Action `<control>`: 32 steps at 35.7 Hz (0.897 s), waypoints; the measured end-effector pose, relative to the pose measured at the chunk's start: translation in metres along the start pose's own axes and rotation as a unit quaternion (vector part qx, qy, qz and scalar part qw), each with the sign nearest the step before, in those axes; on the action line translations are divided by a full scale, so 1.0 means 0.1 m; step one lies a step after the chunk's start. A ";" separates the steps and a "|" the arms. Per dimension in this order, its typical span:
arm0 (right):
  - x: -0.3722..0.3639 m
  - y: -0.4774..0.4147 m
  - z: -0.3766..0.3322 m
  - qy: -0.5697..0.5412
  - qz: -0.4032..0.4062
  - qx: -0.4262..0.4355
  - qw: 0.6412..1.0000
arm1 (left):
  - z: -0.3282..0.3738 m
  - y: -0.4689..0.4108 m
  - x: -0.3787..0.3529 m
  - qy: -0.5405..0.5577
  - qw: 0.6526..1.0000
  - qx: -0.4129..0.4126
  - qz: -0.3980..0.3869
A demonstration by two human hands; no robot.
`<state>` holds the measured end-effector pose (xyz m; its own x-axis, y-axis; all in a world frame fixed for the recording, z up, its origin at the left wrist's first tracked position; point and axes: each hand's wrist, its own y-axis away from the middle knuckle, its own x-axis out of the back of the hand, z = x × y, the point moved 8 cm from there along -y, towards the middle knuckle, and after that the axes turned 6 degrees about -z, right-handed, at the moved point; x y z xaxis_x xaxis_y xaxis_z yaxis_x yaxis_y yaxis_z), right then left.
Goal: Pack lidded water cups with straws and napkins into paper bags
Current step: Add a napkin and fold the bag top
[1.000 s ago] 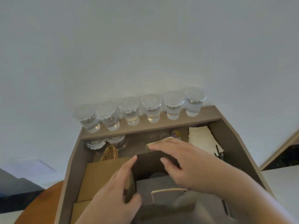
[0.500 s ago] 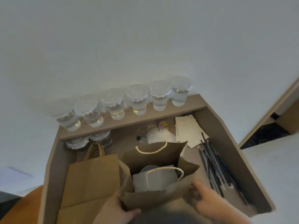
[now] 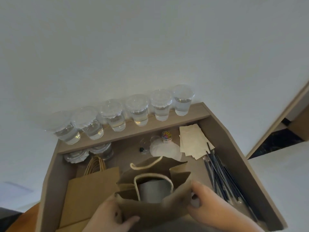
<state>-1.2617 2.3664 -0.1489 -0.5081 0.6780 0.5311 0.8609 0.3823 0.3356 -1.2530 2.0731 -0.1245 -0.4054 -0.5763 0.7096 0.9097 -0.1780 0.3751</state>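
Altogether six lidded water cups point(image 3: 138, 113) stand in a row on the shelf point(image 3: 192, 114). One open paper bag point(image 3: 150, 210) stands between flat bags point(image 3: 90, 190) and black straws point(image 3: 222, 178), near the napkins point(image 3: 192, 141). The left hand point(image 3: 108, 216) and the right hand point(image 3: 205, 203) each grip its near rim.

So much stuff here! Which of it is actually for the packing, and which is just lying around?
For the job: open paper bag, held by left hand and right hand; lidded water cups; napkins; straws; flat paper bags.
Just lying about: jar of coloured paper clips; small clear item with a dark cap.
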 end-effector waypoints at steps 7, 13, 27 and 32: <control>0.49 0.02 -0.43 -0.007 -0.015 0.100 0.995 | 0.27 0.26 0.35 0.073 0.985 -0.110 0.114; 0.87 -0.09 -0.44 0.109 0.008 0.057 0.992 | 0.23 0.23 0.42 0.118 0.962 -0.139 0.205; 0.59 -0.52 -0.40 -0.053 -0.068 0.151 0.985 | 0.42 0.01 0.34 0.227 0.950 -0.112 0.184; 0.56 -0.50 -0.45 -0.070 -0.103 0.153 0.980 | 0.45 0.06 0.35 0.241 0.942 -0.104 0.210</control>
<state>-1.3343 2.3575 -0.1007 -0.6824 0.6373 0.3581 0.7181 0.6761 0.1650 -1.2657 2.0880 -0.0708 0.0354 -0.9169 0.3976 0.9990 0.0218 -0.0386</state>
